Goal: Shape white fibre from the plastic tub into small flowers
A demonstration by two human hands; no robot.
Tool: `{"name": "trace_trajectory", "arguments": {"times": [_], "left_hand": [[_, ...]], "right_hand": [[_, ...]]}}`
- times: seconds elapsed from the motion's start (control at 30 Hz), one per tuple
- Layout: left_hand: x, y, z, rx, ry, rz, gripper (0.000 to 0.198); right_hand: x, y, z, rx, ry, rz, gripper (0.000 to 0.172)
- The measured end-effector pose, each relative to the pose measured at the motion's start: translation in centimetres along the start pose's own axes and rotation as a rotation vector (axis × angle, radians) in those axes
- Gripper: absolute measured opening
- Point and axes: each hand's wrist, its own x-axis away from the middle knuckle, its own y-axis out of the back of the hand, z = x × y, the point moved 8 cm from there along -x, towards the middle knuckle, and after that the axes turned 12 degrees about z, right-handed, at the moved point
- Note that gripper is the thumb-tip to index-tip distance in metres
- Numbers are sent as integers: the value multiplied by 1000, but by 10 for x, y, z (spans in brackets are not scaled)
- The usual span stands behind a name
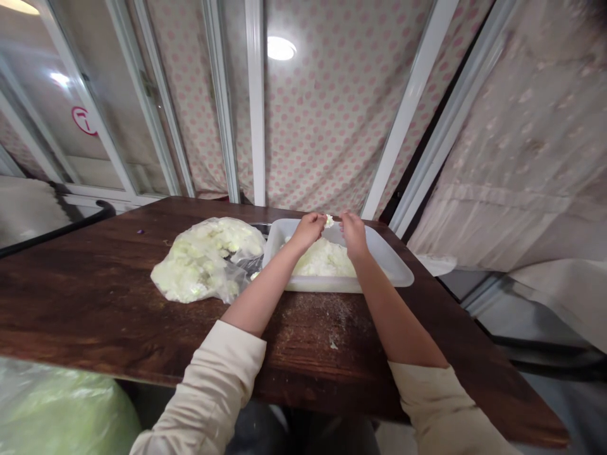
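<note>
Both my hands are raised over a translucent plastic tub that holds a heap of pale white shredded pieces. My left hand and my right hand have their fingers closed and together pinch a small white piece between them, above the far side of the tub. A clear plastic bag full of pale green-white chunks lies on the table just left of the tub.
The dark wooden table carries fine white crumbs in front of the tub. Another green-filled bag sits below the table's near left edge. A dotted curtain and window frames stand behind the table.
</note>
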Motion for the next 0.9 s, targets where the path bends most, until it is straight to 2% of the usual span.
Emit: {"name": "trace_trajectory", "arguments": {"times": [0.13, 0.2, 0.5, 0.9], "left_hand": [[-1, 0, 2, -12, 16, 8, 22], [-1, -2, 4, -2, 33, 23, 22], [1, -7, 2, -42, 22, 71, 21], [1, -4, -6, -80, -97, 52, 29]], "right_hand": [[1, -27, 5, -35, 53, 261, 30], [3, -33, 6, -59, 78, 319, 29], [3, -32, 5, -13, 127, 343, 36], [5, -32, 9, -39, 157, 341, 43]]}}
